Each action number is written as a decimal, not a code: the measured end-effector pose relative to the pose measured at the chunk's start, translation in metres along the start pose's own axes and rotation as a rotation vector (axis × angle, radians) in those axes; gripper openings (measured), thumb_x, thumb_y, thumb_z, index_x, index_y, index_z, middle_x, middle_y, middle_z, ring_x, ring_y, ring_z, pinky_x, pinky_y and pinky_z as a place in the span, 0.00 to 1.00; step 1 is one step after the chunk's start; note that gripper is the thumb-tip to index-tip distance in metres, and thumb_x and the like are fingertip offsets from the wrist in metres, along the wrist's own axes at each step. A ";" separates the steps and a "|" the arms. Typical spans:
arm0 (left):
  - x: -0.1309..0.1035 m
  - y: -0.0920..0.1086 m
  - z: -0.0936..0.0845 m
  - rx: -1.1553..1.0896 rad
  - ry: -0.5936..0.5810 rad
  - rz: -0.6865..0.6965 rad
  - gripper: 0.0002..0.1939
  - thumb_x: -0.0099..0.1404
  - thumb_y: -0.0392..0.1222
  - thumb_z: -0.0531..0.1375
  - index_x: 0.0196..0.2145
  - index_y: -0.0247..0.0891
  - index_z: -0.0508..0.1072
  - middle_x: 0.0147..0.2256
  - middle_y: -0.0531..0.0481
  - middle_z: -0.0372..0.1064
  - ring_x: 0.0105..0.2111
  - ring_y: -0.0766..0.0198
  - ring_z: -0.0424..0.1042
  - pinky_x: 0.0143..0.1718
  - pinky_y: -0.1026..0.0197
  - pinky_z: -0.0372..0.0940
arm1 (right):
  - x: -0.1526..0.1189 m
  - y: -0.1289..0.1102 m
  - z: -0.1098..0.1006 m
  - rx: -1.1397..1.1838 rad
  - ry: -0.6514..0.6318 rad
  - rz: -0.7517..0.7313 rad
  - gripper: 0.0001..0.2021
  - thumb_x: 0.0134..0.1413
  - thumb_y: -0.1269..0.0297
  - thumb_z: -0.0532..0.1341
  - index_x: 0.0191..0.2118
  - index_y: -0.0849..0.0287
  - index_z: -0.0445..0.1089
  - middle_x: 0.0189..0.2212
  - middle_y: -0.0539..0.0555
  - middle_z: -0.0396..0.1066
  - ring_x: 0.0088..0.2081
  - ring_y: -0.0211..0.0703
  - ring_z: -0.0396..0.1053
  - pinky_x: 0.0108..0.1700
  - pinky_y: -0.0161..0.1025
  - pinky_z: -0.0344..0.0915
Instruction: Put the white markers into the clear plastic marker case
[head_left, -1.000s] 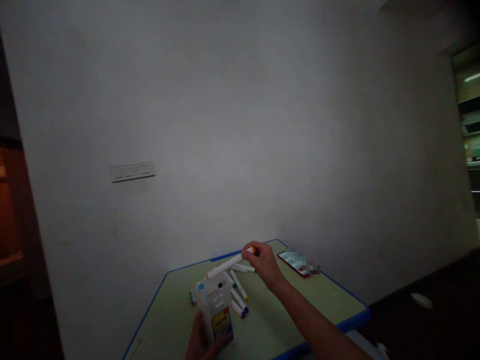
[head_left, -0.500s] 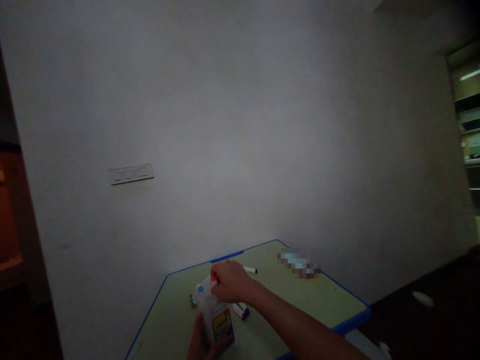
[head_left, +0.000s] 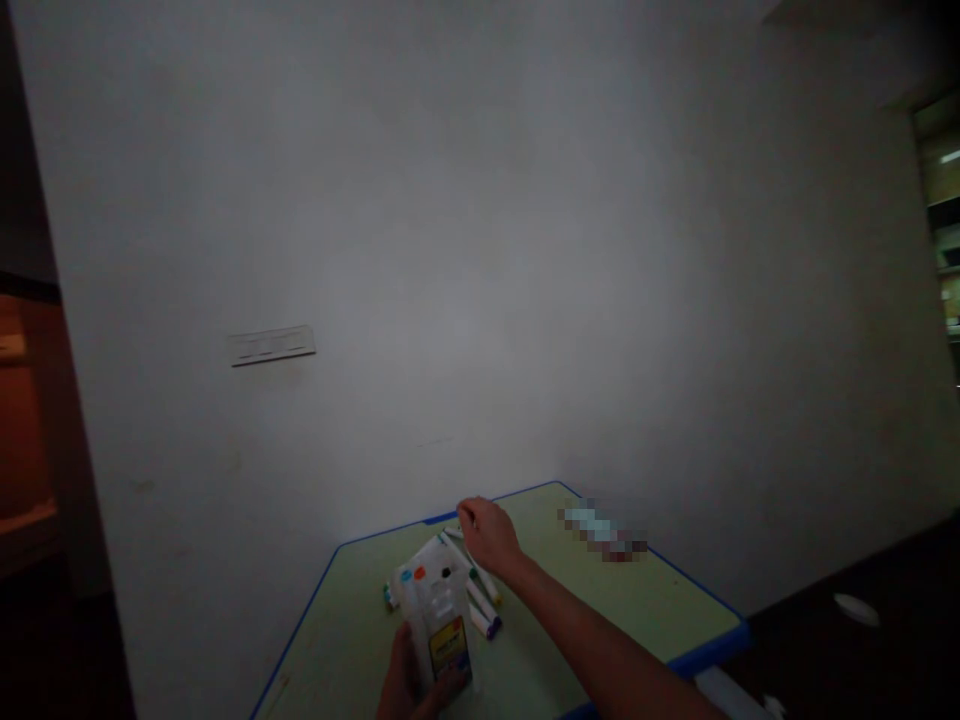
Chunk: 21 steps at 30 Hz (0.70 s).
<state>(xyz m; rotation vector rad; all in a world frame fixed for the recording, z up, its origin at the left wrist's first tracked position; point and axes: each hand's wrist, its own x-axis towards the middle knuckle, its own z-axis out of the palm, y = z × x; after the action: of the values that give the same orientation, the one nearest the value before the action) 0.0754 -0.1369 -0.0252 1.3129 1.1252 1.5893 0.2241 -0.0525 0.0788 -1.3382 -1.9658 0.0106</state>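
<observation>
My left hand (head_left: 405,680) is wrapped round a translucent plastic marker case (head_left: 416,625) with a yellow and dark label, held tilted at the table's near side. Blue, orange and black marker ends show at its top. My right hand (head_left: 491,538) hovers beyond the case, fingers curled together with no object visible in them. Below and beside it lie several white markers (head_left: 481,600) on the table, some with purple, green and yellow ends. Another marker end, green (head_left: 388,597), shows left of the case.
The pale green table (head_left: 585,610) has a blue edge and stands against a grey wall (head_left: 480,250). A blurred-out item (head_left: 604,530) lies near its right edge. A wall switch panel (head_left: 271,345) is at left, and a white object (head_left: 856,609) lies on the dark floor.
My right hand has left the top of the case and moved up and right over the loose markers. An orange marker end now shows uncovered in the case. The left hand keeps its hold.
</observation>
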 end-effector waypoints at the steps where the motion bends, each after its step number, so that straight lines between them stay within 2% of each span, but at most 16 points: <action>1: -0.001 0.002 0.000 0.006 -0.001 -0.007 0.40 0.36 0.54 0.70 0.45 0.35 0.63 0.45 0.35 0.68 0.46 0.42 0.67 0.47 0.49 0.62 | -0.001 0.012 0.011 -0.020 -0.029 0.012 0.16 0.57 0.69 0.46 0.47 0.63 0.65 0.45 0.61 0.67 0.45 0.45 0.64 0.44 0.37 0.58; 5: -0.003 0.006 0.000 0.013 -0.006 -0.009 0.40 0.36 0.53 0.70 0.45 0.34 0.64 0.44 0.35 0.68 0.45 0.42 0.67 0.46 0.50 0.64 | -0.016 0.053 0.054 -0.096 -0.210 -0.011 0.21 0.50 0.66 0.55 0.52 0.57 0.62 0.52 0.62 0.61 0.52 0.55 0.59 0.47 0.48 0.58; 7: -0.002 0.006 0.000 0.010 -0.004 0.005 0.40 0.36 0.53 0.70 0.46 0.33 0.63 0.45 0.35 0.68 0.46 0.41 0.67 0.46 0.50 0.64 | -0.023 0.064 0.069 -0.124 -0.279 -0.023 0.20 0.50 0.64 0.55 0.52 0.57 0.62 0.52 0.63 0.61 0.53 0.58 0.57 0.49 0.53 0.56; 9: -0.002 0.004 0.000 0.007 0.001 0.008 0.39 0.37 0.52 0.70 0.45 0.33 0.64 0.45 0.35 0.68 0.47 0.40 0.65 0.46 0.50 0.64 | -0.028 0.069 0.077 -0.147 -0.323 -0.026 0.20 0.51 0.64 0.54 0.52 0.58 0.62 0.49 0.63 0.64 0.51 0.58 0.60 0.48 0.54 0.57; 12: -0.002 0.003 0.001 -0.010 -0.006 -0.003 0.38 0.37 0.50 0.70 0.45 0.34 0.63 0.45 0.35 0.68 0.48 0.40 0.65 0.47 0.49 0.63 | -0.031 0.068 0.078 -0.176 -0.340 -0.014 0.20 0.49 0.69 0.53 0.50 0.59 0.63 0.45 0.63 0.68 0.46 0.54 0.65 0.45 0.50 0.60; 15: -0.003 0.004 0.002 -0.024 -0.016 -0.009 0.38 0.38 0.50 0.70 0.46 0.35 0.63 0.45 0.36 0.68 0.47 0.41 0.66 0.47 0.48 0.63 | -0.035 0.065 0.072 -0.206 -0.312 0.017 0.16 0.47 0.73 0.53 0.43 0.61 0.67 0.40 0.62 0.70 0.43 0.52 0.67 0.42 0.44 0.62; 21: -0.003 0.003 0.001 -0.023 0.016 0.006 0.39 0.38 0.51 0.70 0.46 0.34 0.63 0.44 0.35 0.68 0.47 0.41 0.66 0.47 0.48 0.63 | -0.042 0.066 0.067 -0.215 -0.245 0.075 0.13 0.45 0.74 0.55 0.40 0.63 0.68 0.38 0.63 0.70 0.42 0.51 0.67 0.42 0.41 0.61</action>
<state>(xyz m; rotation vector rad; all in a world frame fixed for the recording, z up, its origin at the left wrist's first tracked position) 0.0769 -0.1401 -0.0232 1.2917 1.1103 1.6146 0.2457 -0.0309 -0.0195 -1.6146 -2.1676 -0.0010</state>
